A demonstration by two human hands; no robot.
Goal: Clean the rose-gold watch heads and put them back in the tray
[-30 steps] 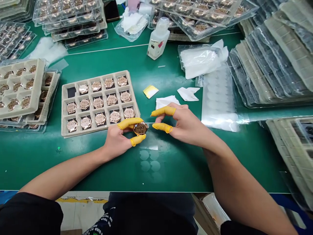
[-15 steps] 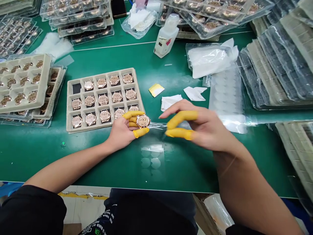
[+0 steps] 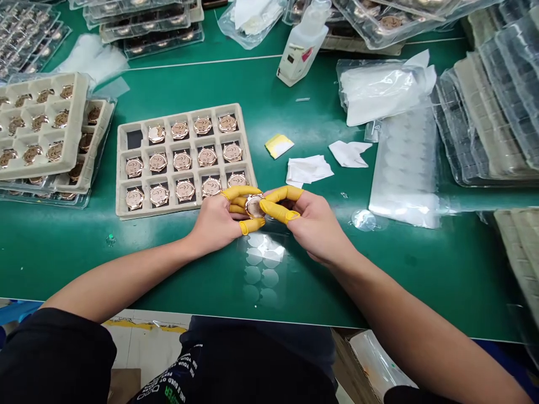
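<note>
My left hand (image 3: 217, 221), with yellow finger cots on several fingers, grips a rose-gold watch case (image 3: 254, 206) by its edge. From the other side, my right hand (image 3: 314, 221) closes thumb and finger, also in yellow cots, on the right edge of that case and partly covers it. Any thin film between the fingers is too small to make out. Just beyond the left hand lies a beige tray (image 3: 119, 185) of similar cases, with one bare pocket at its far left corner. Below the hands a clear sheet of round films (image 3: 261, 275) rests on the green table.
Stacked trays of watch cases (image 3: 42, 126) stand at left. White cloths (image 3: 309, 169), a yellow-and-white folded piece (image 3: 279, 146) and a plastic bottle (image 3: 303, 45) lie or stand beyond the hands. At right are a round clear film (image 3: 364, 220), a plastic sheet (image 3: 404, 168) and stacked trays (image 3: 484, 112).
My right hand has moved left and down, from apart with blurred clear strips near its fingers, onto the watch case. The left hand keeps its hold. The camera view has shifted slightly.
</note>
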